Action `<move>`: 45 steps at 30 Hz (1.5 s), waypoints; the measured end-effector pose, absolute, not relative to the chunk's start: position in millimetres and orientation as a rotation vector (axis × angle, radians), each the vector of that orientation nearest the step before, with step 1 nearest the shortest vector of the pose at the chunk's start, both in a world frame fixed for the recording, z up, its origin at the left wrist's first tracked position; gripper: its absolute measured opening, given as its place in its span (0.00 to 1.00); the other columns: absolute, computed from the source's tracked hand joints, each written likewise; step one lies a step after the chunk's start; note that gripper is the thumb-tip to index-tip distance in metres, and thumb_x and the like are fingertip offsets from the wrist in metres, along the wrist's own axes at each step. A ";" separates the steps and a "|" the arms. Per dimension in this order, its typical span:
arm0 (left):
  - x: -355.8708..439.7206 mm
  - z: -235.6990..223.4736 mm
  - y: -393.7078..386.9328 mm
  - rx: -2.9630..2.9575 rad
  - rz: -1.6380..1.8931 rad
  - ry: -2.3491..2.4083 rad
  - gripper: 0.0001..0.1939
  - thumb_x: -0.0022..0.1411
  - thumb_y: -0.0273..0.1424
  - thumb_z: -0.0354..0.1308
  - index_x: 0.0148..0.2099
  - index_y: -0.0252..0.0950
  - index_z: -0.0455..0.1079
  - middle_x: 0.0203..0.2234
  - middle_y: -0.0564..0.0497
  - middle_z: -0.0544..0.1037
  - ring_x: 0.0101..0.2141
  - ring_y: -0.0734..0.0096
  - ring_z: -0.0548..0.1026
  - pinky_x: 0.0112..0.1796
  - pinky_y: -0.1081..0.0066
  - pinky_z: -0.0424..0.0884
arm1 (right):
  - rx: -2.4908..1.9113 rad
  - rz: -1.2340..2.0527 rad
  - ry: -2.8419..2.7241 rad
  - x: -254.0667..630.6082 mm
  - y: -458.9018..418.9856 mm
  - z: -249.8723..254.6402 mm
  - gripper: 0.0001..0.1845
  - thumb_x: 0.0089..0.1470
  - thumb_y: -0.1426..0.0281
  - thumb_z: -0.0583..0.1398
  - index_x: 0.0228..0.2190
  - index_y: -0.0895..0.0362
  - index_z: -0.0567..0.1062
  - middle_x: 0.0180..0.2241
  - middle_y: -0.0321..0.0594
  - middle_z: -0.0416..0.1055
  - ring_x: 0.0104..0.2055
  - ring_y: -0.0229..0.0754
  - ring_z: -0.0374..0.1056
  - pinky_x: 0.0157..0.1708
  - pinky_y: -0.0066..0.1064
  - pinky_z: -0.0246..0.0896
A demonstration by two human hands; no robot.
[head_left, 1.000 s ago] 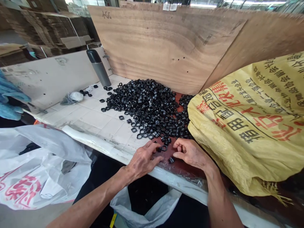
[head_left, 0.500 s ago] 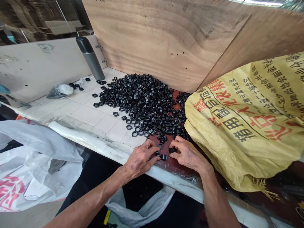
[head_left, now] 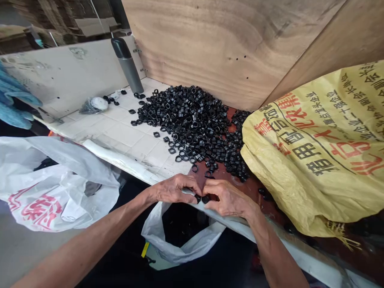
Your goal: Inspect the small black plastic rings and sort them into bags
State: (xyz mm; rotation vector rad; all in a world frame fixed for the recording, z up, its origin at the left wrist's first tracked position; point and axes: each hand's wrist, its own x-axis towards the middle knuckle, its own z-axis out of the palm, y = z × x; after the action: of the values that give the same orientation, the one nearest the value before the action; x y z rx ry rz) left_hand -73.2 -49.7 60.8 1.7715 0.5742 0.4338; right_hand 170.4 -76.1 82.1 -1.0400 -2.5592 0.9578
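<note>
Seen from the person's head, with clock positions taken from the middle of the view. At 6 o'clock, the left hand (head_left: 175, 189) and right hand (head_left: 228, 197) meet at the front edge of the tiled surface (head_left: 120, 134). Both are curled closed, clenching two black rings (head_left: 201, 199) between their fingertips. The fingers hide most of these rings, so it is hard to tell which hand bears which. In the earlier frame the hands sat further apart, fingers loosely spread; now they are pressed together.

A heap of black plastic rings (head_left: 192, 124) lies at 12 o'clock, partly on a reddish-brown board (head_left: 258, 208). At 3 o'clock, a yellow woven sack (head_left: 312, 148) with red and black Chinese print covers the surface's right end and whatever lies beneath. A grey flask (head_left: 127, 64) with a black cap stands at 11 o'clock before a plywood board (head_left: 228, 48). A white plastic bag (head_left: 57, 184) sits at 8 o'clock. A second white bag (head_left: 180, 236) gapes below the hands, more of it showing than before.
</note>
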 end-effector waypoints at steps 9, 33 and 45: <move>-59.2 47.8 -53.0 1.214 0.690 0.701 0.13 0.58 0.34 0.67 0.44 0.34 0.75 0.39 0.48 0.76 0.38 0.68 0.76 0.43 0.68 0.72 | -1.175 0.914 -2.318 172.0 -69.3 76.1 0.13 0.51 0.81 0.60 0.38 0.56 0.77 0.33 0.35 0.69 0.31 0.36 0.65 0.32 0.27 0.58; -58.7 51.4 -56.3 0.980 0.871 0.709 0.15 0.56 0.29 0.70 0.46 0.33 0.75 0.41 0.48 0.79 0.41 0.69 0.78 0.48 0.68 0.73 | -1.103 1.068 -1.671 157.5 -68.6 66.1 0.09 0.60 0.68 0.61 0.42 0.53 0.78 0.41 0.40 0.71 0.36 0.39 0.73 0.36 0.31 0.72; -53.6 40.6 -61.8 1.061 0.945 0.807 0.16 0.54 0.31 0.71 0.46 0.36 0.75 0.38 0.51 0.80 0.39 0.72 0.77 0.45 0.70 0.73 | -1.088 0.766 -1.868 152.8 -70.0 60.6 0.08 0.60 0.70 0.62 0.42 0.51 0.77 0.39 0.39 0.76 0.41 0.43 0.73 0.43 0.34 0.70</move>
State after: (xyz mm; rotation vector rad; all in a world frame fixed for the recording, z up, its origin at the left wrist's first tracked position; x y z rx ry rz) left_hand -53.6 -61.8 40.6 1.0605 0.8074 0.9447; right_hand 152.8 -70.0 60.6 -1.0876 -1.8681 0.7659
